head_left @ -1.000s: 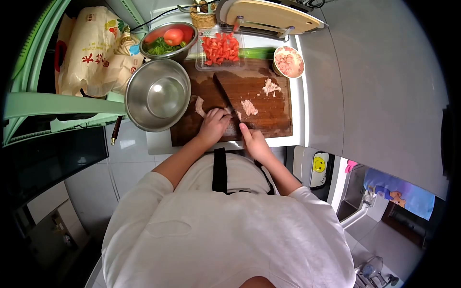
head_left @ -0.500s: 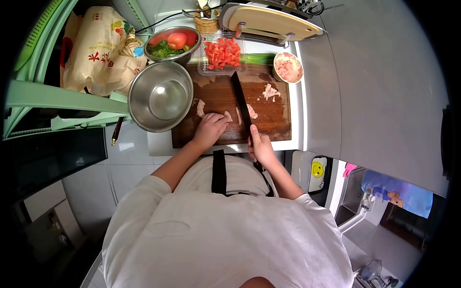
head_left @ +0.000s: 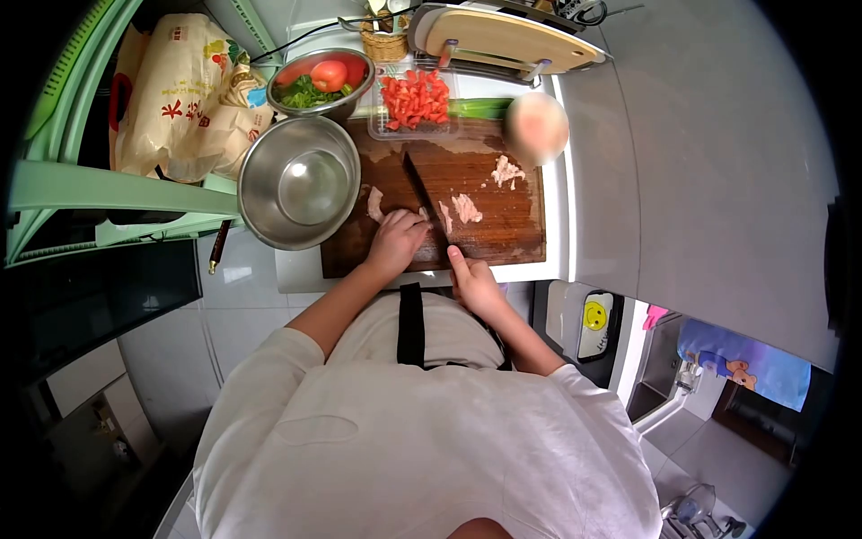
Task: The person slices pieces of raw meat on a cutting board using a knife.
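Note:
In my right hand (head_left: 476,283) is the handle of a cleaver (head_left: 420,187), its dark blade slanting up and left over the wooden cutting board (head_left: 503,244). The blade stands right beside the fingertips of my left hand (head_left: 401,242). Those fingers are bent and press a piece of raw meat (head_left: 423,213) against the board; most of it is hidden. To the left of it lies a pale meat strip (head_left: 375,205). Right of the blade are a thin meat slice (head_left: 446,218) and a small chopped heap (head_left: 466,209). More minced meat (head_left: 507,171) sits farther up.
An upright steel bowl (head_left: 260,193) overlaps the board's left edge. Behind it stands a bowl (head_left: 292,70) with a tomato and greens. A clear tray (head_left: 413,133) holds diced tomato. A blurred round bowl (head_left: 536,128) is at the upper right, beside green stalks (head_left: 480,109).
The cleaver and my right hand have shifted left, bringing the blade closer to my left fingertips. The chopped heap behind the blade is now uncovered. My left hand has barely moved.

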Demonstrator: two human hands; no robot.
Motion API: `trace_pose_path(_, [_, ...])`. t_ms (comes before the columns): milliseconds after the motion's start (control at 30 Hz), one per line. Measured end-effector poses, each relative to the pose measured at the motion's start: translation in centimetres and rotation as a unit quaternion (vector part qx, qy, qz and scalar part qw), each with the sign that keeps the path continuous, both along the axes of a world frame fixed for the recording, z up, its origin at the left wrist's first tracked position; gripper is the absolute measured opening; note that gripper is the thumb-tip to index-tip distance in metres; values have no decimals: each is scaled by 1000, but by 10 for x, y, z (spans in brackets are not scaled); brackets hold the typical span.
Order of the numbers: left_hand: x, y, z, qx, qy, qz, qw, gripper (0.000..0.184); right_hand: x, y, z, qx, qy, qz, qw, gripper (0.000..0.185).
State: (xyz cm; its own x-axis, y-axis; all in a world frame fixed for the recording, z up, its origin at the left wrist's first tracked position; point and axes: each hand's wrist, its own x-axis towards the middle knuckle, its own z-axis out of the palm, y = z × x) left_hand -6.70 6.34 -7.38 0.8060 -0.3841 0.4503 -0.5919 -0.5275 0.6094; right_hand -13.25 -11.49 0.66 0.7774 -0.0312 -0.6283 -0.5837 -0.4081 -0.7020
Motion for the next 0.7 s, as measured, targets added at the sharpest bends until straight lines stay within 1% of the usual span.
trace_pose_path(67, [-1, 0, 1, 8, -9, -4, 1000, 15, 1, 4, -17, -18, -49, 9, 999, 71])
trace_pose_path(167, [-2, 0, 4, 28, 8, -6, 1000, 15, 9, 11, -31, -21, -51, -1, 998, 71])
trace_pose_path(267, [-3, -1, 5, 15, -3, 6, 1000, 14, 0, 0, -16, -19, -41, 17, 999, 70])
trace_pose_path(300, [-4, -1, 6, 15, -1, 7, 1000, 14, -4, -2, -9, -32, -29, 14, 999, 69])
trace_pose_path(367, [-4, 0, 5, 19, 5, 4, 1000, 14, -5, -4, -15, -22, -42, -16, 999, 70])
trace_pose_path(500, [-5, 3, 10, 12, 0, 3, 1000, 13, 3, -4, -9, 33, -25, -69, 997, 68])
trace_pose_path(600, [-7, 5, 10, 14, 1, 13, 1000, 13, 6, -13, 12, 103, 57, -120, 986, 64])
trace_pose_path(633, [-8, 4, 11, 8, 9, 20, 1000, 13, 3, -13, 11, 124, 50, -126, 983, 61])
trace_pose_path(700, [-7, 4, 12, -3, 24, 30, 999, 14, 1, -9, 20, 113, 52, -103, 987, 63])
